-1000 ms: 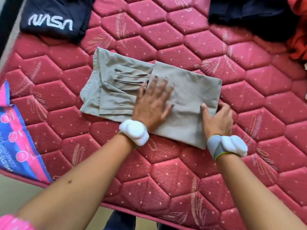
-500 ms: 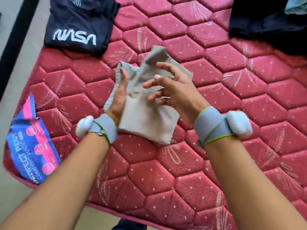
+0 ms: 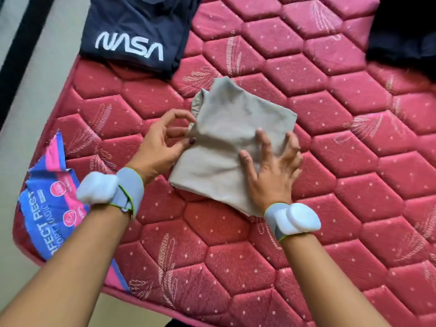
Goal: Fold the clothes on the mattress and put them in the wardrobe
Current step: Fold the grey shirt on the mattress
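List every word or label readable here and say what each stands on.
"NASA": white letters on the folded dark navy shirt.
"FECT REST": white letters on the blue and pink mattress label; its start is cut off.
Smaller print and round badges on that label: too blurred to read.

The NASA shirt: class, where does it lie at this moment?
In the head view the NASA shirt lies folded at the mattress's far left, beyond the beige garment under both hands.

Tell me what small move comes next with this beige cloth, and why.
Probably tuck in the loose flap at the beige garment's upper left edge. The left hand pinches there, the right hand presses it flat on the mattress, and that edge looks uneven.
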The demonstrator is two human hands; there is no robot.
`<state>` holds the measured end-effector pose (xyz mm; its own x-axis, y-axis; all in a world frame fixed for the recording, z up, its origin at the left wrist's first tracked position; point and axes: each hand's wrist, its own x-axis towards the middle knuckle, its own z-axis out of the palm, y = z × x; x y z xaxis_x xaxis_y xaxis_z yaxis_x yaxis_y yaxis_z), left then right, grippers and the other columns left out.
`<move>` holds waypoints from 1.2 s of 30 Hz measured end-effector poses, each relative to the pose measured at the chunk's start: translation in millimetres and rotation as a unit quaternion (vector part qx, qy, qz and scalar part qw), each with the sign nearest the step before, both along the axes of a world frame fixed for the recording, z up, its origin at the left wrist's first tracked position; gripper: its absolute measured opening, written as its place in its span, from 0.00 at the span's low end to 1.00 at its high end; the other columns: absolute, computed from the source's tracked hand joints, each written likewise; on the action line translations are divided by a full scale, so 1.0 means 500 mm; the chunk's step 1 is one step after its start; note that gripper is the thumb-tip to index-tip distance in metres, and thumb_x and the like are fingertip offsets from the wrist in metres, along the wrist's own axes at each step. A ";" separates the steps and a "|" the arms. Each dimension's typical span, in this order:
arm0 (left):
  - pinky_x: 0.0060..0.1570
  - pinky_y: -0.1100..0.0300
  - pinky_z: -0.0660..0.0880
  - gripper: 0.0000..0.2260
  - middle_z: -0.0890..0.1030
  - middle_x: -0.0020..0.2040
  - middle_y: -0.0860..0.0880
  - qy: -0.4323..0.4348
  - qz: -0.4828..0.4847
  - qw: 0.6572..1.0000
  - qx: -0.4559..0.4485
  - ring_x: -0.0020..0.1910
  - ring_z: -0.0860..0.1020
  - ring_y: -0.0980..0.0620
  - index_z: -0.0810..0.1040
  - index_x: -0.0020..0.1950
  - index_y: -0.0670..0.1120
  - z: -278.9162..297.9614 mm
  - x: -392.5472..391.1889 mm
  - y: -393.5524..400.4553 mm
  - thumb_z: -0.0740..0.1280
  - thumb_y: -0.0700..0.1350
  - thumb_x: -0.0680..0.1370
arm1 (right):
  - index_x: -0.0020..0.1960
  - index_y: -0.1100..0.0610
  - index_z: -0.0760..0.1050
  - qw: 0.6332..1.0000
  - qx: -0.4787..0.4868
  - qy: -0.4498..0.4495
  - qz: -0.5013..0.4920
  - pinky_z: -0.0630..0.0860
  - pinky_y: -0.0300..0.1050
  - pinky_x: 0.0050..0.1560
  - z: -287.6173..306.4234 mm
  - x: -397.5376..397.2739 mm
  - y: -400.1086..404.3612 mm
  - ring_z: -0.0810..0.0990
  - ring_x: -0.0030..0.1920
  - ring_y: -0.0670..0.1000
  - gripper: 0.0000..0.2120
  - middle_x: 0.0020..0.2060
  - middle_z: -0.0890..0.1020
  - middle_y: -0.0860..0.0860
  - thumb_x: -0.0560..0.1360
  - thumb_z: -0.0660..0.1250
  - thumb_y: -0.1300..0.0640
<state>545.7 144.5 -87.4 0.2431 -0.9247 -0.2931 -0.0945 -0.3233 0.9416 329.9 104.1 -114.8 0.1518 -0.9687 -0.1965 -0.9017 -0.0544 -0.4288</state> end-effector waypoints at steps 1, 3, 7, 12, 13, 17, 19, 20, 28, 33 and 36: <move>0.48 0.58 0.78 0.20 0.82 0.45 0.56 -0.094 -0.002 0.995 0.012 0.43 0.79 0.63 0.74 0.52 0.54 -0.011 0.003 0.011 0.65 0.28 0.74 | 0.72 0.33 0.55 0.999 0.007 0.021 0.026 0.55 0.60 0.68 -0.005 0.002 0.004 0.51 0.70 0.58 0.28 0.74 0.44 0.53 0.74 0.56 0.33; 0.51 0.51 0.77 0.19 0.79 0.50 0.52 -0.284 -0.012 0.959 0.021 0.42 0.76 0.61 0.77 0.52 0.55 -0.034 -0.007 0.032 0.63 0.32 0.72 | 0.73 0.32 0.53 0.999 0.019 0.027 0.032 0.54 0.60 0.68 -0.018 0.005 0.005 0.51 0.70 0.58 0.30 0.74 0.40 0.52 0.73 0.58 0.32; 0.56 0.50 0.69 0.20 0.73 0.65 0.46 -0.503 -0.049 0.860 -0.074 0.59 0.73 0.43 0.77 0.63 0.52 -0.038 -0.077 0.019 0.63 0.42 0.71 | 0.74 0.47 0.56 0.981 0.008 -0.173 -0.084 0.53 0.50 0.71 -0.025 0.001 -0.004 0.56 0.70 0.54 0.42 0.70 0.55 0.59 0.66 0.68 0.35; 0.70 0.36 0.55 0.29 0.54 0.79 0.48 -0.530 -0.212 0.818 0.070 0.77 0.53 0.43 0.55 0.77 0.55 -0.094 -0.133 0.009 0.44 0.64 0.78 | 0.68 0.54 0.63 0.855 0.198 -0.405 -0.254 0.76 0.56 0.59 -0.014 -0.030 -0.036 0.79 0.54 0.56 0.39 0.54 0.78 0.55 0.61 0.74 0.54; 0.71 0.35 0.50 0.30 0.50 0.79 0.49 -0.520 -0.218 0.819 0.104 0.78 0.49 0.44 0.50 0.78 0.57 -0.096 -0.136 0.010 0.41 0.66 0.77 | 0.66 0.58 0.67 0.820 0.250 -0.449 -0.253 0.78 0.56 0.55 -0.002 -0.027 -0.043 0.82 0.51 0.57 0.34 0.52 0.81 0.57 0.62 0.74 0.59; 0.72 0.38 0.36 0.26 0.42 0.79 0.52 -0.295 -0.160 0.912 0.235 0.77 0.40 0.47 0.43 0.78 0.57 -0.015 -0.179 -0.041 0.43 0.62 0.81 | 0.51 0.59 0.78 0.837 0.239 -0.478 -0.116 0.80 0.46 0.43 0.087 0.019 -0.081 0.81 0.39 0.50 0.17 0.40 0.83 0.52 0.63 0.71 0.67; 0.75 0.48 0.48 0.27 0.52 0.79 0.47 -0.061 -0.052 0.977 0.198 0.78 0.50 0.46 0.52 0.78 0.49 0.058 -0.183 -0.058 0.46 0.59 0.82 | 0.49 0.54 0.78 0.891 0.137 -0.432 0.034 0.76 0.42 0.43 0.152 0.048 -0.100 0.77 0.40 0.45 0.17 0.40 0.81 0.48 0.61 0.69 0.63; 0.73 0.60 0.54 0.25 0.58 0.77 0.43 0.028 -0.008 0.989 0.145 0.76 0.56 0.45 0.57 0.77 0.43 0.082 -0.168 -0.049 0.48 0.55 0.83 | 0.52 0.55 0.79 0.912 0.070 -0.386 0.124 0.74 0.41 0.43 0.181 0.055 -0.105 0.77 0.41 0.45 0.18 0.42 0.81 0.48 0.62 0.69 0.62; 0.58 0.47 0.76 0.38 0.80 0.58 0.39 0.499 0.167 0.850 0.013 0.59 0.78 0.41 0.75 0.65 0.39 0.098 -0.020 -0.042 0.47 0.69 0.77 | 0.57 0.54 0.79 0.841 -0.292 -0.028 0.455 0.68 0.47 0.28 0.229 0.028 -0.020 0.76 0.38 0.57 0.17 0.42 0.77 0.56 0.71 0.60 0.59; 0.54 0.52 0.79 0.24 0.83 0.53 0.47 0.451 0.206 0.860 0.118 0.54 0.81 0.48 0.74 0.62 0.46 -0.034 -0.015 0.051 0.55 0.63 0.78 | 0.64 0.52 0.71 0.850 -0.111 0.048 0.512 0.74 0.49 0.35 0.039 -0.048 0.083 0.77 0.38 0.59 0.25 0.49 0.72 0.56 0.67 0.61 0.58; 0.41 0.59 0.81 0.13 0.82 0.42 0.52 0.425 0.289 0.850 0.112 0.40 0.82 0.55 0.78 0.49 0.50 -0.075 -0.017 0.078 0.58 0.55 0.81 | 0.68 0.51 0.64 0.864 -0.006 0.021 0.503 0.77 0.47 0.35 0.009 -0.076 0.111 0.80 0.41 0.58 0.27 0.50 0.75 0.54 0.70 0.62 0.50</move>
<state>537.2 183.3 -124.7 0.2495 -0.6212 -0.7429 0.8256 -0.2645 0.4984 291.9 159.4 -110.3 0.9110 -0.3529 -0.2132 -0.4106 -0.8232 -0.3920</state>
